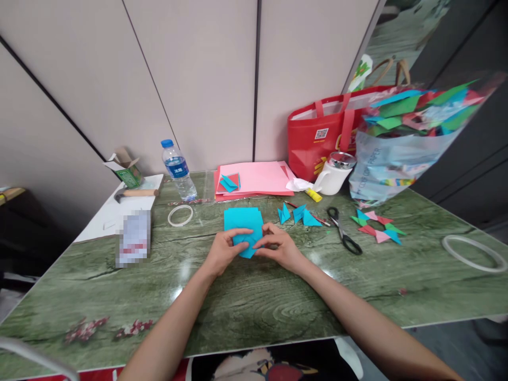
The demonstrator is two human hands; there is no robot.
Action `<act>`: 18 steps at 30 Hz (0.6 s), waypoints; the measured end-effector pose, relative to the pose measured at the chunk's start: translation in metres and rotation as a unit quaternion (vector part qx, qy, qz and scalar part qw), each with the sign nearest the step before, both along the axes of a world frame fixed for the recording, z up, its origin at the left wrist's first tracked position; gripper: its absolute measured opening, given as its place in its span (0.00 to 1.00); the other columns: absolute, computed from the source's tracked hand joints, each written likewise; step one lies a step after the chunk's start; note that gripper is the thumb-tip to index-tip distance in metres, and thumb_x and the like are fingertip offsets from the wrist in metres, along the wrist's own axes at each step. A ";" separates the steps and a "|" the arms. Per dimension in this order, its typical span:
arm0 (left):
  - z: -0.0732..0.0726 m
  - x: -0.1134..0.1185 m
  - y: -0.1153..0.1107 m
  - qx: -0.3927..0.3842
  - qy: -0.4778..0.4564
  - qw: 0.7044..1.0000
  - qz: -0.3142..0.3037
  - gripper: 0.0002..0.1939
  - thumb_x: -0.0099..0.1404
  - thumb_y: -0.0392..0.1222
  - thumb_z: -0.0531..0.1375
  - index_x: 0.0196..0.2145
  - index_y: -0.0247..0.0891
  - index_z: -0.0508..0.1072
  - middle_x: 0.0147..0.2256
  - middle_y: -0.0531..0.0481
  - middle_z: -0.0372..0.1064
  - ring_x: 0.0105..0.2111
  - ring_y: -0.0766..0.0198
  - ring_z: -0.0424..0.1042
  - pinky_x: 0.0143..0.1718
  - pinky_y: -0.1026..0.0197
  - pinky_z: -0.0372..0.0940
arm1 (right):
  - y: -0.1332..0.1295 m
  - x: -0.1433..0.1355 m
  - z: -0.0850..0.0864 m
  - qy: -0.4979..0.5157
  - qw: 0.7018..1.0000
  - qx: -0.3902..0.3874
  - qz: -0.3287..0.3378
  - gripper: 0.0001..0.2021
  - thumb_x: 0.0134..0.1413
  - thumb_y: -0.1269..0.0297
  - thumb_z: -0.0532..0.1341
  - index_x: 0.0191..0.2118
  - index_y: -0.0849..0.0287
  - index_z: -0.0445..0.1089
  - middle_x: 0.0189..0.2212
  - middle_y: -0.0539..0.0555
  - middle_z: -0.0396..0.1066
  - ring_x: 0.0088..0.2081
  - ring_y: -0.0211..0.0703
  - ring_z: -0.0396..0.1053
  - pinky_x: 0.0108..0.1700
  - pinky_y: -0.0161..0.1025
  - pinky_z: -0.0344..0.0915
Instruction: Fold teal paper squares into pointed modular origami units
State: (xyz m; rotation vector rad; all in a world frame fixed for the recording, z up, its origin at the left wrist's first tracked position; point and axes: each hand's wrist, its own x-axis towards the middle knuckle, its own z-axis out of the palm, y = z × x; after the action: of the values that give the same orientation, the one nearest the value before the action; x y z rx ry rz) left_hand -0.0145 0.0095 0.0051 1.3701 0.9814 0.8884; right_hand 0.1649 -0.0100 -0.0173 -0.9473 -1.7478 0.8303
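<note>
At the middle of the table, blue square sheets of paper (243, 216) lie together. Over their near edge, my left hand (224, 248) and my right hand (280, 247) hold a piece of blue paper (248, 252) that looks partly folded. The left thumb and forefinger press on its left side; the right fingers pinch its right edge. Just right of my hands are several folded blue paper pieces (311, 218) beside a thin pencil-like stick. Further right lie black-handled scissors (342, 231) and a star-shaped ring of coloured folded paper (379, 226).
Behind are pink and red paper sheets (257, 177), a water bottle (178, 170), a white mug (335, 174), a red bag (307, 140) and a plastic bag of coloured paper (400, 159). A hammer (137, 193), a green box (130, 176) and tape rolls (180, 215) also lie about.
</note>
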 end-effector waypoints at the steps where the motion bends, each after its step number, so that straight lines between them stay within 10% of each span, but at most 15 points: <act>1: 0.000 0.000 0.000 0.014 0.014 1.000 -0.001 0.18 0.47 0.39 0.64 0.38 0.35 0.74 0.34 0.47 0.72 0.32 0.61 0.69 0.35 0.61 0.64 | 0.000 -0.001 -0.001 0.013 1.000 -0.016 -0.014 0.07 0.41 0.59 0.65 0.26 0.56 0.73 0.32 0.52 0.58 0.31 0.38 0.62 0.28 0.34 0.61; 9: -0.002 0.002 -0.002 -0.016 -0.055 0.998 -0.028 0.21 0.51 0.45 0.62 0.42 0.34 0.72 0.37 0.45 0.72 0.34 0.60 0.69 0.37 0.59 0.63 | 0.004 -0.001 -0.008 0.054 0.994 -0.038 -0.089 0.08 0.40 0.61 0.65 0.21 0.59 0.69 0.25 0.52 0.66 0.36 0.44 0.65 0.38 0.38 0.60; 18: 0.005 0.003 -0.004 0.005 0.001 1.000 -0.021 0.26 0.42 0.40 0.67 0.42 0.36 0.72 0.37 0.48 0.72 0.35 0.60 0.68 0.38 0.59 0.62 | 0.006 0.006 -0.001 0.026 0.997 -0.067 -0.029 0.08 0.40 0.58 0.64 0.24 0.58 0.73 0.31 0.53 0.64 0.38 0.43 0.64 0.32 0.35 0.62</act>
State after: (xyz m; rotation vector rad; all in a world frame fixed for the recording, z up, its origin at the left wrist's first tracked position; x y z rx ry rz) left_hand -0.0118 0.0055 0.0097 1.3949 0.9467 0.8616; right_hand 0.1704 -0.0035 -0.0186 -1.0503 -1.6282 0.9351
